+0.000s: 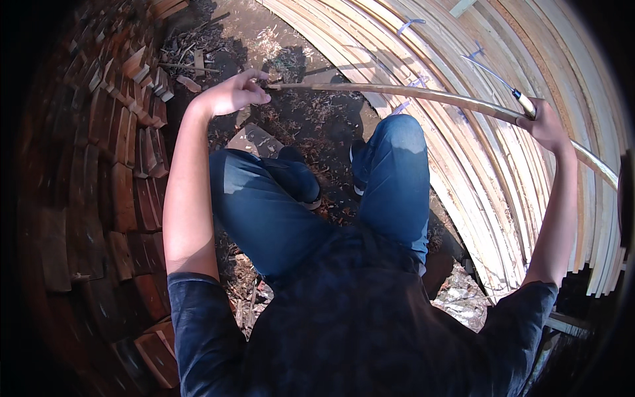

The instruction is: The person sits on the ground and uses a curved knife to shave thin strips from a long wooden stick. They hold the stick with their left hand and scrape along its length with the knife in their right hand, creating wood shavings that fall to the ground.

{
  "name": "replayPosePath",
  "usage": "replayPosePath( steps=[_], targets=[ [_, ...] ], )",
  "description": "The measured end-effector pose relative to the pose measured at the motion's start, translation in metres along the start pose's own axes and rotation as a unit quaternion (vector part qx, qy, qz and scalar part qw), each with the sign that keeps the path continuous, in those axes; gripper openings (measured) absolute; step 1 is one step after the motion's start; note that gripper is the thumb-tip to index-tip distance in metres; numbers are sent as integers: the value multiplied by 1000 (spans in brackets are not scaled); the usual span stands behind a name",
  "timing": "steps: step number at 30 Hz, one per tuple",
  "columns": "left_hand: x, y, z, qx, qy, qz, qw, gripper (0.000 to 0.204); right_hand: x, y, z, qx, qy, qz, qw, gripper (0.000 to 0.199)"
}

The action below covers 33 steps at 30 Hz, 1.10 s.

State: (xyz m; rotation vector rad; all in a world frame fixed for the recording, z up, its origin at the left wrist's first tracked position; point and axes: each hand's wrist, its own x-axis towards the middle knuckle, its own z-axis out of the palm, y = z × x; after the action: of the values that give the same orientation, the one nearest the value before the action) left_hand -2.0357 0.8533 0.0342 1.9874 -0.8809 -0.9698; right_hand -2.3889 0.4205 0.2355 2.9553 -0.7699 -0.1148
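A long, narrow wooden strip (397, 90) crosses in front of my knees and looks bowed in this wide picture. My right hand (550, 129) is closed around it toward its right part. The same hand also holds a tool with a pale handle (524, 102), a dark collar and a long, thin metal blade pointing up and left. At the strip's left end, my left hand (235, 94) is held with thumb and fingers apart. Its fingertips are close to that end; whether they touch it I cannot tell.
Long pale planks (483, 192) lie side by side along the right, with blue ties (410, 26) on some. Short reddish wood pieces (126, 192) are stacked high close on my left. Wood shavings (268, 43) litter the dark ground, and a flat piece (254, 140) lies by my left knee.
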Motion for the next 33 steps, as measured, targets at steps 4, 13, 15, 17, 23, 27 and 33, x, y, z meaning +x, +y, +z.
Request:
replayPosePath(
  steps=[4,13,15,17,23,27,33],
  targets=[
    [82,-34,41,86,-24,-69,994,66,18,-12,1,18,-66,31,997,36],
    [285,-125,164,278,127,-32,952,82,-25,53,29,59,-149,193,968,45],
    [325,-138,170,342,126,34,930,74,-50,65,40,59,-137,216,965,40],
    [366,-143,165,441,-70,50,893,64,-75,71,45,54,-140,259,954,35],
    [339,-112,147,402,-145,209,880,45,-169,101,64,57,-107,292,949,42],
    [278,-18,95,456,-127,289,832,44,-260,138,80,-27,-10,241,970,36],
    [135,96,21,493,-40,300,816,41,-328,194,83,50,6,353,934,36]
  ],
)
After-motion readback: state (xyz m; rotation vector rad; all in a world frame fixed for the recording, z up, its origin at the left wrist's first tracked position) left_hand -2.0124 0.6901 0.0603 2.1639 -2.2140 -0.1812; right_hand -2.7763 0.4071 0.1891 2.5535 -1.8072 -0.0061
